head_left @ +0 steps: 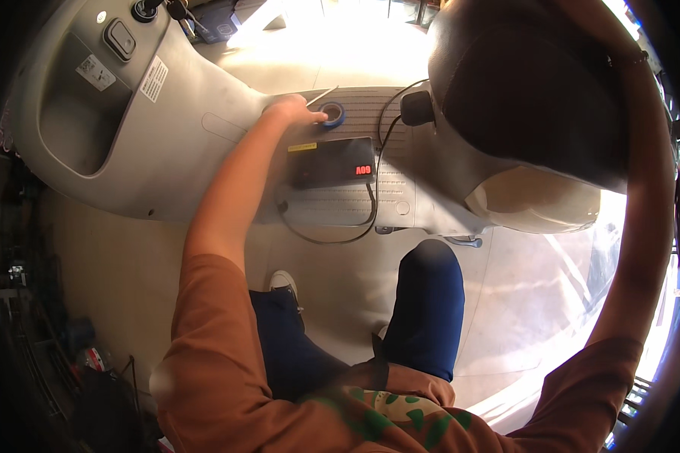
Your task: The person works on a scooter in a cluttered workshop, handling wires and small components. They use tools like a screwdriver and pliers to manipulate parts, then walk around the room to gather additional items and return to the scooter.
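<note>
My left hand (289, 112) is closed over the scooter's footboard (389, 198), and a thin pale rod (323, 96) sticks out from its far side. The fingertips are right beside a roll of blue tape (341, 115), perhaps touching it. Just nearer to me, a black charger box (331, 163) with a yellow label and a lit red display lies on the footboard. Its black cable (373, 215) loops over the near edge. At the far right, my right hand (593, 21) reaches over the dark scooter seat (536, 90); its fingers are not visible.
The scooter's grey front panel (177, 113) with an open storage pocket (79, 113) rises on the left. A black plug (417, 109) with a cable is at the seat base. Below lies the tiled floor (332, 291), with a kickstand or lever (465, 241) near the footboard.
</note>
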Demonstrator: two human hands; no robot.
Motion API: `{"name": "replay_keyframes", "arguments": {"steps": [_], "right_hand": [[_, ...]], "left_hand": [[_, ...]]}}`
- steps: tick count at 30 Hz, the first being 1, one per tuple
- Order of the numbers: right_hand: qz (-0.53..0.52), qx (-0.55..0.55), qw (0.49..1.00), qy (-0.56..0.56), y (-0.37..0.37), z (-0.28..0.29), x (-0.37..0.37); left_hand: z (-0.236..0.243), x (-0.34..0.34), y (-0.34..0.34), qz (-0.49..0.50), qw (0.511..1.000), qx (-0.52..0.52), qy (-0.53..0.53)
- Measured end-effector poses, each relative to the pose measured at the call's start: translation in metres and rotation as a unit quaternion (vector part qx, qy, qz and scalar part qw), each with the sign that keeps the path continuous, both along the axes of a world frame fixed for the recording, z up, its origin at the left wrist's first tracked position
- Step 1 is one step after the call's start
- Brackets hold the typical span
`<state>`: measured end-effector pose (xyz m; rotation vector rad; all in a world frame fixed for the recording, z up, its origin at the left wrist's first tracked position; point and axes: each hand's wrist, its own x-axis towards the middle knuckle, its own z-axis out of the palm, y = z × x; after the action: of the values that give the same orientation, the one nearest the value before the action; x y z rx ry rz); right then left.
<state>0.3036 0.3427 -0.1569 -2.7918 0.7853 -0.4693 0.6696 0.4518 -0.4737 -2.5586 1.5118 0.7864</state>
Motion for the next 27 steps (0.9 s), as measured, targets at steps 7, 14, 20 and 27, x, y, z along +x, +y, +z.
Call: {"name": "replay_keyframes", "arguments": {"steps": [7,14,20,27], "right_hand": [[0.003,0.02,1.0,-0.01,0.008,-0.012,0.007],[-0.006,0.02,1.0,-0.013,0.012,-0.013,0.009],[-0.015,0.015,0.999,-0.025,0.015,-0.009,0.007],[0.006,0.024,0.999,-0.041,0.011,-0.039,0.039]], "left_hand": [[-0.017,-0.003,0.002,0.069,0.996,-0.05,-0.025],[-0.008,0.014,0.029,0.179,0.966,-0.17,0.077],[0.051,0.01,0.058,0.148,0.926,-0.312,0.154],[0.087,-0.081,0.093,0.192,0.83,-0.245,0.463]]}}
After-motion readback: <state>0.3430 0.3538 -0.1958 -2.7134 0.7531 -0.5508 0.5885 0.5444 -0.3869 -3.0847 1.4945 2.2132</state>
